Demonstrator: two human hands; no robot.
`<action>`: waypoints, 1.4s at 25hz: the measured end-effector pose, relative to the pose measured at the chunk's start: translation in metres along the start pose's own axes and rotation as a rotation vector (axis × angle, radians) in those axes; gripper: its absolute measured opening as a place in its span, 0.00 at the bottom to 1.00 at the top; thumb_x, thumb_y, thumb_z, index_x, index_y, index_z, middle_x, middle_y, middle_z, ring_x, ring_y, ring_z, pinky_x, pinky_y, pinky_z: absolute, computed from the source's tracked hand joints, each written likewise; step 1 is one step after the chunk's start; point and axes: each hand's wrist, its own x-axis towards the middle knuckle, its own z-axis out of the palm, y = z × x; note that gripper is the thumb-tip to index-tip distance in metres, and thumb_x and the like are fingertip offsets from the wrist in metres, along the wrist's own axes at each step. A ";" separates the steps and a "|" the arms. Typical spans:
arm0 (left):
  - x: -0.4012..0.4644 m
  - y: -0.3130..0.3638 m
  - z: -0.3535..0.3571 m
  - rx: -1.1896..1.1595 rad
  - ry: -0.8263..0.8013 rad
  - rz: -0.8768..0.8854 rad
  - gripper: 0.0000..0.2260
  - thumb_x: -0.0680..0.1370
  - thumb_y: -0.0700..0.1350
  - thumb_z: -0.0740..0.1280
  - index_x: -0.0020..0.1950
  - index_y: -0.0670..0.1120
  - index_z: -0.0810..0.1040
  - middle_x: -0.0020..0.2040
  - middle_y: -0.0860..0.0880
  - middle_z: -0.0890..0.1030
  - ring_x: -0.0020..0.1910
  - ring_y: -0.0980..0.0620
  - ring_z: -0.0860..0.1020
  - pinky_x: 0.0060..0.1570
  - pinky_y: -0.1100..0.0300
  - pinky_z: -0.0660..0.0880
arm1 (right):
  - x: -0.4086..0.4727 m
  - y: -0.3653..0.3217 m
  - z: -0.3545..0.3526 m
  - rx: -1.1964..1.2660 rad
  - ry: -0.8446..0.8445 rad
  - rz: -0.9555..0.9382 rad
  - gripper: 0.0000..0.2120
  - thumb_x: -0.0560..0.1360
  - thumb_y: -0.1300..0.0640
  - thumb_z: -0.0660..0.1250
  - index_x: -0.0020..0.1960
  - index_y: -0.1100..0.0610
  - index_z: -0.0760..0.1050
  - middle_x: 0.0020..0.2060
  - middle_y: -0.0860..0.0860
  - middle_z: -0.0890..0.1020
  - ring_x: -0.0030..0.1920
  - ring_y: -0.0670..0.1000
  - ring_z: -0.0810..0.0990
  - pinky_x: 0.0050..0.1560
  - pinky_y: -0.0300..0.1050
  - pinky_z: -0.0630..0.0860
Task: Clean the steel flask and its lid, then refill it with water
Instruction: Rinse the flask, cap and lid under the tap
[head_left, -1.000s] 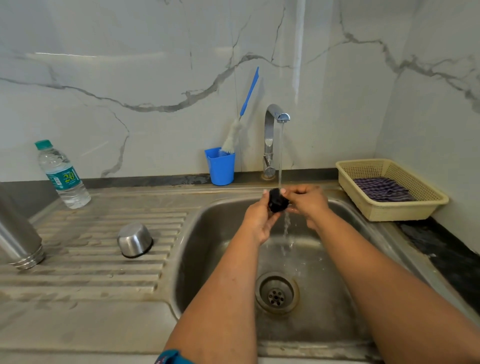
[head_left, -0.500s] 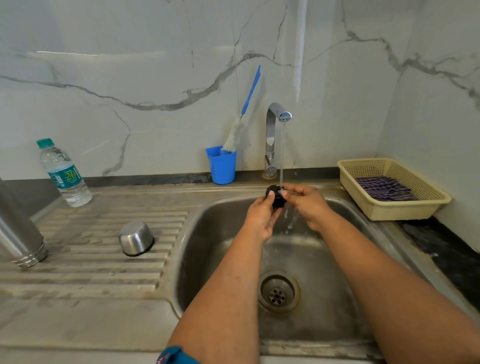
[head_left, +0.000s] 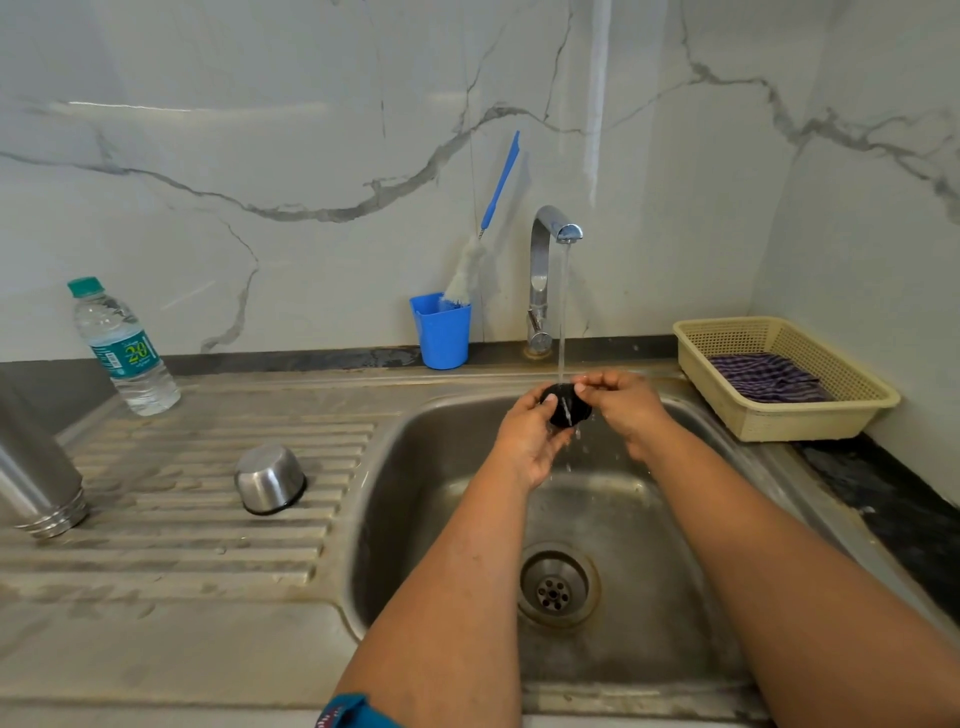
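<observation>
A small black lid (head_left: 567, 410) is under the running stream from the tap (head_left: 551, 234), over the steel sink (head_left: 415, 519). My left hand (head_left: 527, 439) cups and grips it from below and the left. My right hand (head_left: 621, 402) pinches it from the right, fingertips on its top. The steel flask (head_left: 39, 467) stands at the far left of the draining board, partly cut off by the frame edge. A steel cup cap (head_left: 269, 479) lies upside down on the ribbed board.
A blue cup (head_left: 441, 332) with a bottle brush (head_left: 470, 270) stands by the wall left of the tap. A plastic water bottle (head_left: 122, 348) is at the back left. A beige basket (head_left: 779, 421) holding a checked cloth sits right of the sink. The drain (head_left: 556, 587) is below my arms.
Both hands keep turning and rubbing the black lid under the water stream, lifting it slightly toward the tap. Nothing else has moved.
</observation>
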 end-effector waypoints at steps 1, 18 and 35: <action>0.000 -0.001 0.001 0.000 0.005 -0.007 0.09 0.84 0.38 0.57 0.59 0.45 0.75 0.55 0.41 0.79 0.56 0.44 0.78 0.49 0.56 0.78 | -0.001 0.000 0.000 -0.012 -0.008 -0.007 0.08 0.76 0.65 0.68 0.54 0.59 0.81 0.49 0.53 0.82 0.48 0.47 0.78 0.41 0.35 0.71; 0.003 -0.004 -0.005 0.200 0.021 -0.006 0.13 0.83 0.47 0.62 0.66 0.45 0.74 0.51 0.42 0.81 0.38 0.51 0.78 0.36 0.62 0.75 | -0.003 0.007 0.005 -0.114 -0.135 0.125 0.14 0.80 0.51 0.61 0.59 0.58 0.78 0.50 0.58 0.83 0.45 0.52 0.80 0.49 0.45 0.78; 0.003 -0.001 -0.011 -0.130 0.086 -0.153 0.14 0.83 0.43 0.61 0.64 0.36 0.73 0.52 0.38 0.79 0.50 0.43 0.80 0.37 0.59 0.83 | 0.004 0.011 0.001 -0.096 -0.124 0.034 0.15 0.75 0.60 0.70 0.61 0.60 0.76 0.57 0.59 0.80 0.54 0.54 0.81 0.55 0.47 0.79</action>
